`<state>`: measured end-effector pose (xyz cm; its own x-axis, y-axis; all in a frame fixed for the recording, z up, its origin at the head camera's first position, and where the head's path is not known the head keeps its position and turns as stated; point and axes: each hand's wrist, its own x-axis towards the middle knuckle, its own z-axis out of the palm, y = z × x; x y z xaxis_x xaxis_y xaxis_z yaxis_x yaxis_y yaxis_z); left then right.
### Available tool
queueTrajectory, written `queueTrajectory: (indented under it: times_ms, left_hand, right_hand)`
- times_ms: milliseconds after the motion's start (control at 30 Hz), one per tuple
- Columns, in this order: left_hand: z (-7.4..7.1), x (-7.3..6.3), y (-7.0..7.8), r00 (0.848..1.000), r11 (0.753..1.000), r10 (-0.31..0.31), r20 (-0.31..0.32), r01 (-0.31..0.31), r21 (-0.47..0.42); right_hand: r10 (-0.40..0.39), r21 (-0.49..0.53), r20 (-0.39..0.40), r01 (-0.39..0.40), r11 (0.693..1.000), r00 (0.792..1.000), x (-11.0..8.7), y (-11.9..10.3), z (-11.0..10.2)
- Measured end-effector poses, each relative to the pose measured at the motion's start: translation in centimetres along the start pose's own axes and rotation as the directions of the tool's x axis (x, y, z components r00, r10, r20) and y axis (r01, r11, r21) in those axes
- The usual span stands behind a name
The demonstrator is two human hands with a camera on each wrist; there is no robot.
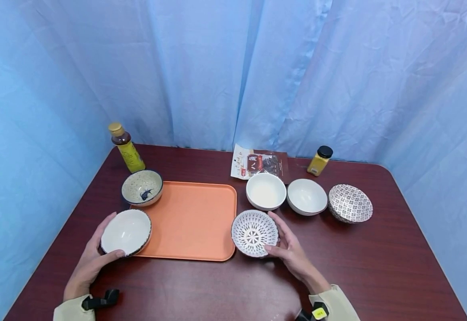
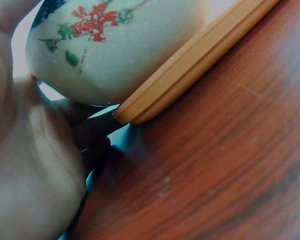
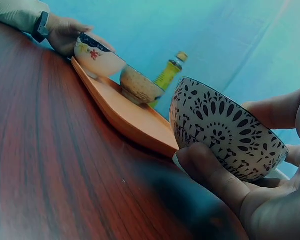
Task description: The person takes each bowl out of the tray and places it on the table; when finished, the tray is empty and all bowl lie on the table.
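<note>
Where the left hand [image 1: 91, 264] grips: white bowl [image 1: 126, 232], over tray [image 1: 195, 218], nine-o'clock end; fingers clamped round it, likely for balance.
Right hand [image 1: 294, 255]: patterned bowl [image 1: 254, 233], three-o'clock side; fingers clamped, likely steadying.

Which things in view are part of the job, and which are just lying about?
Likely in the job:
- floral bowl, in the left hand
- patterned bowl, in the right hand
- orange tray
- speckled bowl
- possibly the three bowls at right

Apparently lying about:
- bottle
- packet
- black-lidded jar
</note>
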<state>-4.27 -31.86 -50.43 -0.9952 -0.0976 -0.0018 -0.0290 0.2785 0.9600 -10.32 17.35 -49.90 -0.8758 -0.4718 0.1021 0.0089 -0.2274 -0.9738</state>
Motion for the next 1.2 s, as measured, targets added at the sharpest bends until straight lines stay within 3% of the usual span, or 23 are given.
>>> queueTrajectory:
  times_ms: [500, 967, 1200]
  left_hand:
    - [-0.1, 0.1, -0.1, 1.0, 1.0, -0.023, -0.004, 0.023, 0.019]
    - [-0.1, 0.2, -0.1, 0.999, 0.999, -0.043, -0.005, 0.043, 0.024]
    - [-0.1, 0.2, 0.0, 0.998, 0.998, -0.062, -0.006, 0.062, 0.029]
  right_hand:
    - [-0.027, -0.005, -0.046, 0.027, 1.0, 0.999, -1.4, 0.1, -2.4]
    - [0.055, 0.025, -0.043, -0.053, 0.998, 0.998, -1.4, 0.3, -3.1]
    - [0.145, -0.007, -0.024, -0.145, 0.989, 0.989, -1.4, -0.1, -3.1]
